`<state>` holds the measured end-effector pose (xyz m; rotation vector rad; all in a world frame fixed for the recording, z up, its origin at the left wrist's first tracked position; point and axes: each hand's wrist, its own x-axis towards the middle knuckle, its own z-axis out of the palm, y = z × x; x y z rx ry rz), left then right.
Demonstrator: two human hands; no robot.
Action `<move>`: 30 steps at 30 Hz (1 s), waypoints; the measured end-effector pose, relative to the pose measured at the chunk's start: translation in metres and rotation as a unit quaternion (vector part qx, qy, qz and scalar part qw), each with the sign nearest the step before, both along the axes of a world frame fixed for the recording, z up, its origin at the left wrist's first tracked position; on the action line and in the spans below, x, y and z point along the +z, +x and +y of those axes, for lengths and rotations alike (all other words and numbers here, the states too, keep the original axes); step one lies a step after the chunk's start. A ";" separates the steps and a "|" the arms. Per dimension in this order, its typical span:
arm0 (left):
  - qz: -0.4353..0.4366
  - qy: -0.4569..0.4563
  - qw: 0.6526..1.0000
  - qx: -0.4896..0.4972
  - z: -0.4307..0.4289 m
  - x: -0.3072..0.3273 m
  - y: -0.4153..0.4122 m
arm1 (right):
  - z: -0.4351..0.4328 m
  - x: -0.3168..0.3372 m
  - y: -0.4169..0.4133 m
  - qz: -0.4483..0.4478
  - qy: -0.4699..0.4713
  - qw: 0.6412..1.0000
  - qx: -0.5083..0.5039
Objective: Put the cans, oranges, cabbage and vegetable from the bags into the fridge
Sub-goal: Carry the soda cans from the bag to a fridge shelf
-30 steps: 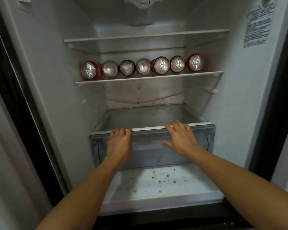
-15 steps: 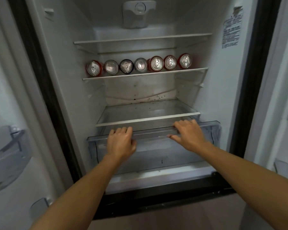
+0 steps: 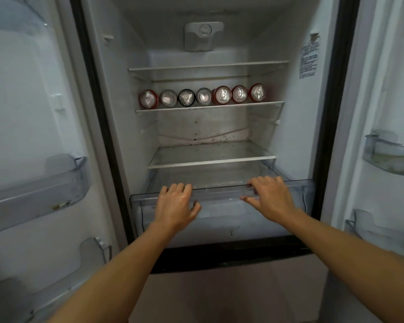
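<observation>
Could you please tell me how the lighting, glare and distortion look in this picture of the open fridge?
Head view: dim, cool light, no hard shadows; head view: tops of the cans glint; head view: wide-angle bending curves the door frame; head view: the left door bin is soft, the drawer sharper.

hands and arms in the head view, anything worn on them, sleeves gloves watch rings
Nothing worn shows. The left hand and right hand are ungloved, with no rings that I can make out. No watch or band on either wrist, and the left forearm and right forearm are uncovered to the frame's bottom edge: no sleeve in view.
</observation>
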<state>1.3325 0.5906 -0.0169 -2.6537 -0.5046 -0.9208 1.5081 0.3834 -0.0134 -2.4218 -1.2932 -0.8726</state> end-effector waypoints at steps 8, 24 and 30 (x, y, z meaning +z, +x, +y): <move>0.066 -0.065 0.995 0.038 -0.034 0.004 -0.025 | -0.014 0.003 -0.024 0.065 -0.043 0.997 -0.020; 0.083 -0.197 0.954 0.212 -0.111 -0.094 -0.301 | 0.033 -0.056 -0.244 0.078 -0.089 0.965 0.236; 0.077 -0.243 0.893 0.372 -0.139 -0.127 -0.487 | 0.073 -0.084 -0.411 0.098 -0.134 0.911 0.377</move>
